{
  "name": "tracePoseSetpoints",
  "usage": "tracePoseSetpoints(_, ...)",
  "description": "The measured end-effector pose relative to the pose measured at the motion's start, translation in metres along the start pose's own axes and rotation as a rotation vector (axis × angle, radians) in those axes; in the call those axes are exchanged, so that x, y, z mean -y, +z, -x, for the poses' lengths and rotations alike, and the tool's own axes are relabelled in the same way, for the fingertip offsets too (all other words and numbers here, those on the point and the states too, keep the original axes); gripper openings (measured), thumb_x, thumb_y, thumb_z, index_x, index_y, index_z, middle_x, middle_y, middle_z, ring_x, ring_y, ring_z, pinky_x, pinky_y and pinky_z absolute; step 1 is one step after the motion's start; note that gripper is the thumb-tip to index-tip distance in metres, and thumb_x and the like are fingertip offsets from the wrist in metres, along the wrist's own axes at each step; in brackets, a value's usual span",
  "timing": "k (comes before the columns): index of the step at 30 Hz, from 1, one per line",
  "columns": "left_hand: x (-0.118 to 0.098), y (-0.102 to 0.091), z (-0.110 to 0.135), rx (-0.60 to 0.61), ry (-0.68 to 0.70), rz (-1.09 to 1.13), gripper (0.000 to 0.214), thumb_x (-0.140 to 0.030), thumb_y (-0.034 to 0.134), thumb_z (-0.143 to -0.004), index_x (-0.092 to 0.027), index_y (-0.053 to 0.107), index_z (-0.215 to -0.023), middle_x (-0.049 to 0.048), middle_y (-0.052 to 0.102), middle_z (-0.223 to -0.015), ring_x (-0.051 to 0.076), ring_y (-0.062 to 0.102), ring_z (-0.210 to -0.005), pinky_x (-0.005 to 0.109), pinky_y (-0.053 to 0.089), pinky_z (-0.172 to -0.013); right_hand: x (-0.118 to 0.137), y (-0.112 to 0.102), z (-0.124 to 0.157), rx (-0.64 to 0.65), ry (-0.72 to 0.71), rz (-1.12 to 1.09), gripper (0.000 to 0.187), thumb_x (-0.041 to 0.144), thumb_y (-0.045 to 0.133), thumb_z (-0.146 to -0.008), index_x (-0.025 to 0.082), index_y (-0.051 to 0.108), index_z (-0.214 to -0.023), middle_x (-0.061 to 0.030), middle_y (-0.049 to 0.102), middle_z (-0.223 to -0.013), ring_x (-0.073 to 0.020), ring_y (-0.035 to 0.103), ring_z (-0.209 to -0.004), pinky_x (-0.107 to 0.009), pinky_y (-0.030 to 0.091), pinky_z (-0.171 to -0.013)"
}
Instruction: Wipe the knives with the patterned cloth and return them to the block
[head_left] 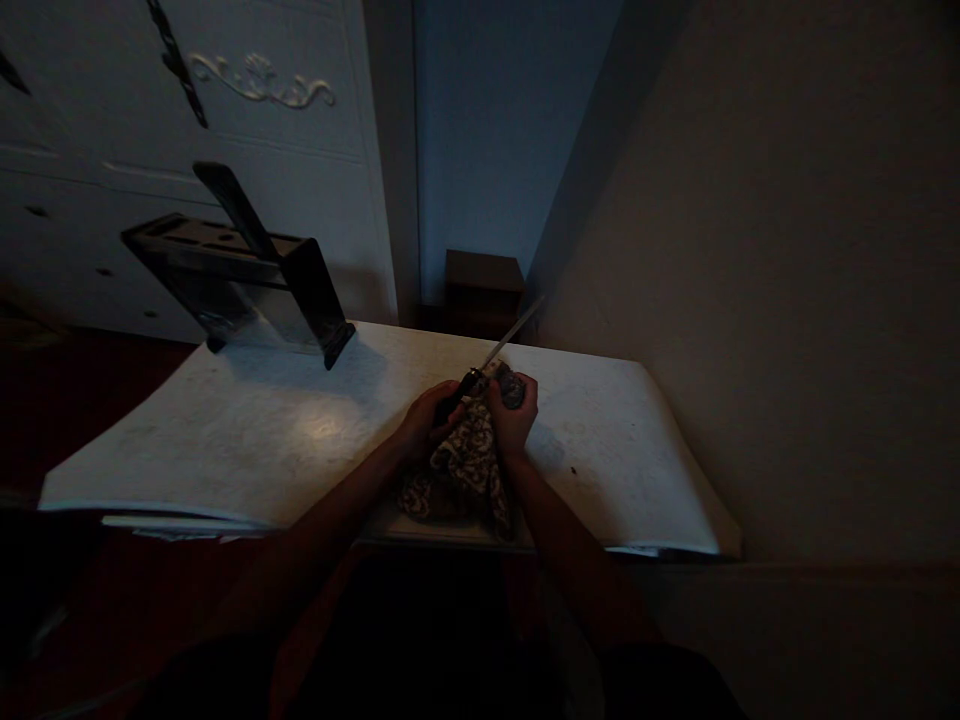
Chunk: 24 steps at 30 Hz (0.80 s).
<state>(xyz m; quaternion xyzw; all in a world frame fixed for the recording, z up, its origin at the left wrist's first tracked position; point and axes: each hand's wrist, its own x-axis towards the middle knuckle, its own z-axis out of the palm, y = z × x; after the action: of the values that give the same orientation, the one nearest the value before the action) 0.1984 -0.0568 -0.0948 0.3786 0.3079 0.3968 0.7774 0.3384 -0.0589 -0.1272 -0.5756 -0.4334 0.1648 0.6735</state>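
Note:
My left hand (pixel 426 420) is closed around the dark handle of a long thin knife (pixel 510 337), whose pale blade points up and away to the right. My right hand (pixel 514 410) is closed on a bunched patterned cloth (pixel 469 465) at the base of the blade. The cloth hangs down between my wrists to the front edge of the white table (pixel 247 440). The scene is dim.
A dark knife block (pixel 232 285) with one handle sticking out of it stands at the table's back left. A small brown cabinet (pixel 484 285) sits behind the table by the blue wall. White panelled doors (pixel 187 130) fill the left; a plain wall rises on the right.

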Motion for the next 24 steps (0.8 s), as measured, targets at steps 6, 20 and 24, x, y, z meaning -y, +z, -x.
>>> tracePoseSetpoints(6, -0.002, -0.004, -0.002, 0.002, -0.167, 0.11, 0.029, -0.038, 0.046, -0.09, -0.012, 0.057, -0.088, -0.0054, 0.041, -0.045, 0.005, 0.023, -0.025, 0.018, 0.013, -0.027, 0.001, -0.002, 0.001, 0.104, -0.037, -0.037, 0.035, 0.042, 0.069, -0.073, 0.015, 0.059, -0.094, -0.0018, 0.062, -0.086, -0.0142, 0.057, -0.077, -0.027, 0.049, -0.074)
tracePoseSetpoints(20, 0.008, -0.01, -0.005, -0.095, 0.031, -0.315, 0.044, -0.057, 0.06, -0.077, -0.013, 0.057, -0.075, -0.0023, 0.047, -0.046, 0.007, 0.037, -0.035, 0.02, 0.021, -0.034, 0.002, -0.004, 0.004, 0.103, -0.116, 0.058, 0.035, 0.045, 0.067, -0.076, 0.016, 0.06, -0.094, -0.0032, 0.065, -0.087, -0.016, 0.058, -0.079, -0.029, 0.05, -0.076)
tracePoseSetpoints(24, 0.005, -0.01, -0.003, -0.098, -0.002, -0.349, 0.044, -0.056, 0.067, -0.071, -0.013, 0.058, -0.075, -0.0029, 0.049, -0.047, 0.006, 0.033, -0.031, 0.021, 0.016, -0.032, 0.003, -0.003, 0.005, 0.132, -0.105, 0.054, 0.035, 0.045, 0.067, -0.075, 0.016, 0.06, -0.095, -0.0028, 0.065, -0.087, -0.0158, 0.058, -0.078, -0.029, 0.05, -0.074)
